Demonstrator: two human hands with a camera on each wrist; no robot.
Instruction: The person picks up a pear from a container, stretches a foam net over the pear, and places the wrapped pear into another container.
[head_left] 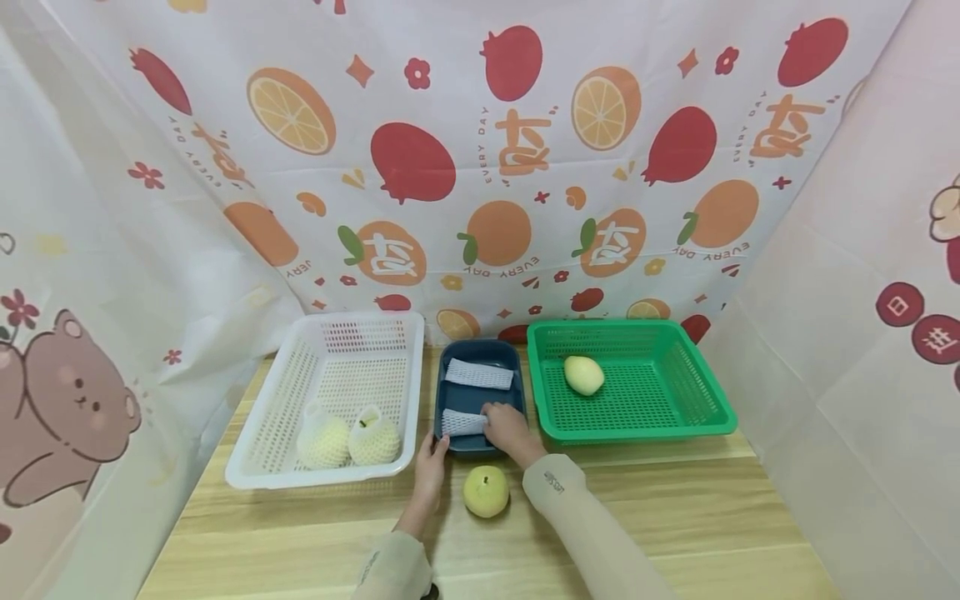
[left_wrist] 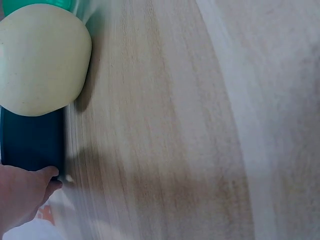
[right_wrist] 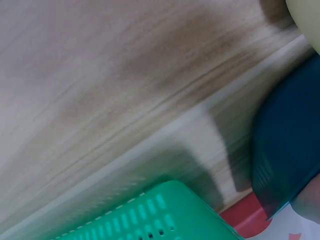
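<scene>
A dark blue tray [head_left: 483, 333] sits between the two baskets in the head view, with two white foam net sleeves inside, one at the back [head_left: 480, 374] and one at the front [head_left: 461, 422]. My left hand [head_left: 431, 468] holds the tray's near left corner between thumb and fingers; the left wrist view shows this hand [left_wrist: 22, 195] too. Reaching over the tray's right side, my right hand [head_left: 508, 427] pinches the right end of the front foam net sleeve. Its fingertips are partly hidden. A round yellow-green pear [head_left: 486, 492] stands on the table just before the tray.
On the left, a white basket [head_left: 258, 417] holds two pears in foam nets [head_left: 324, 440]. A green basket [head_left: 637, 435] with one bare pear [head_left: 583, 376] stands on the right. Behind them hangs a fruit-print curtain [head_left: 450, 83] at the wooden table's [head_left: 675, 517] back edge.
</scene>
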